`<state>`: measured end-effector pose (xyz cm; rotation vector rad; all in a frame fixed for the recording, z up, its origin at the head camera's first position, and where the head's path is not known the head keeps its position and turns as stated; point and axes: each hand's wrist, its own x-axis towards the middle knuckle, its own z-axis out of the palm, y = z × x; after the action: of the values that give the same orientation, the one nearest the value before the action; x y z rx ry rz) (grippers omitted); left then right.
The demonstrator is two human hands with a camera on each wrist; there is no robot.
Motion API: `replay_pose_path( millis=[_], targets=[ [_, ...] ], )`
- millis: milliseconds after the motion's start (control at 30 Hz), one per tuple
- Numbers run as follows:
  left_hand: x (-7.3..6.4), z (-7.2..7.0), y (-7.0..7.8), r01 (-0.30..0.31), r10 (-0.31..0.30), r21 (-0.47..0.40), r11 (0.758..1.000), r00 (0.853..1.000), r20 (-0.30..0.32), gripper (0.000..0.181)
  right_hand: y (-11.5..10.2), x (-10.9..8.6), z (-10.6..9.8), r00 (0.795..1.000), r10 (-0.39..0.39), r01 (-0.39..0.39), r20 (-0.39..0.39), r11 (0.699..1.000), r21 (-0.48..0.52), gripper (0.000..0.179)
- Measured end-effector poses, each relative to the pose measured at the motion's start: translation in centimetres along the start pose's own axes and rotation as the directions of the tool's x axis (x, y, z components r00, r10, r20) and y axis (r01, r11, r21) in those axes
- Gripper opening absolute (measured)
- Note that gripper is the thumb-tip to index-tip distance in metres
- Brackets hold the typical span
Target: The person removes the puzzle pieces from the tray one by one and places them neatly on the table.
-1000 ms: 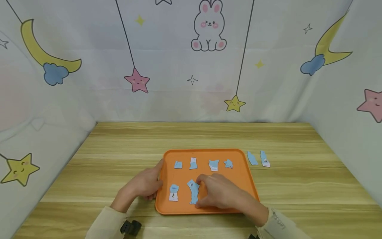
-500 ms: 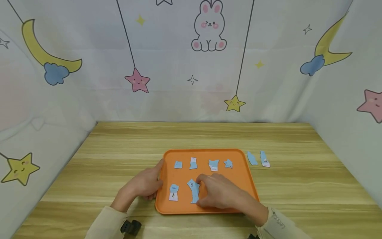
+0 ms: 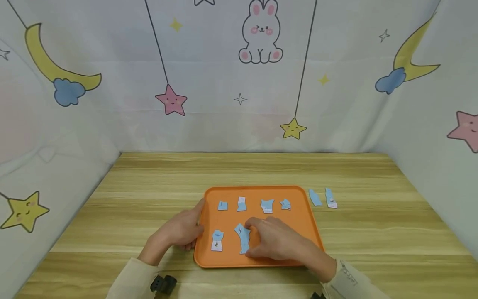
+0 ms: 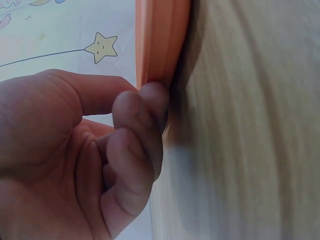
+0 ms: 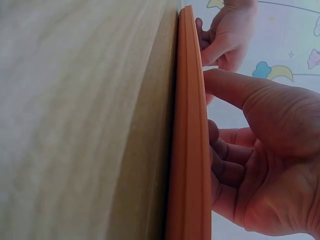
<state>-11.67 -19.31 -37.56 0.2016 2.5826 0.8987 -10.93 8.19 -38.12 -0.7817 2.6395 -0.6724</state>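
Paper strip (image 3: 244,240) lies on orange tray (image 3: 257,187), near half; right hand (image 3: 275,238) holds its ends between thumb and forefinger; left hand (image 3: 183,228) grips tray's left edge. Step seemingly adjusting strip; next move likely calls for gentle release.

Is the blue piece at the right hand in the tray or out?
In: the blue paper piece lies inside the rim of the orange tray.
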Motion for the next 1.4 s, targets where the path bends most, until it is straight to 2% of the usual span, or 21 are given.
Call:
replay_pose_path(
  millis=[233,400,833,1400],
  targets=[
    [-0.1,-0.1,0.1,0.003,-0.003,0.0,1.0,1.0,-0.005,0.082,0.2,0.2,-0.1,0.998,-0.07,0.07,-0.003,0.997,-0.045,0.062],
    [-0.1,0.0,0.1,0.008,-0.008,0.005,1.0,1.0,-0.009,0.081,0.3,0.1,-0.2,0.996,-0.088,0.088,-0.001,0.995,-0.051,0.062],
    [-0.2,-0.1,0.0,-0.024,0.024,0.005,1.0,1.0,-0.008,0.081,0.7,0.1,-0.2,0.996,-0.085,0.085,0.015,0.996,0.009,0.059],
    [-0.1,0.0,0.1,-0.012,0.012,0.004,1.0,1.0,-0.012,0.082,1.7,-0.5,-1.4,0.997,-0.071,0.071,-0.017,0.997,0.007,0.061]
  ],
)
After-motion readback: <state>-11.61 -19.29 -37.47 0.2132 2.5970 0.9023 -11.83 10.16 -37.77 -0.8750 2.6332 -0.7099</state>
